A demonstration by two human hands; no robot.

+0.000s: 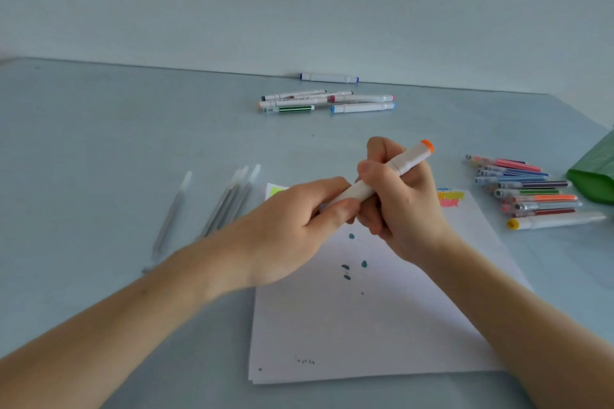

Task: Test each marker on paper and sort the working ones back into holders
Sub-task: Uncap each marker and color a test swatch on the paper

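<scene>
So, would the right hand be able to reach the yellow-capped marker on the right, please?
Probably yes, once freed: the right hand grips the orange-capped marker with the left hand; the yellow-capped marker lies unobstructed beside it.

Near end of white marker (382,176) hidden inside left hand (299,229); cap there not discernible. Mid-barrel covered by right hand (398,196) fingers. Green packet (594,173) cut off by right edge. Far-edge scribbles on paper (349,325) partly hidden behind hands. Print on far marker group (309,100) too small to read. Clear pens (212,206) at left blurred, lower ends hidden by left forearm.
</scene>
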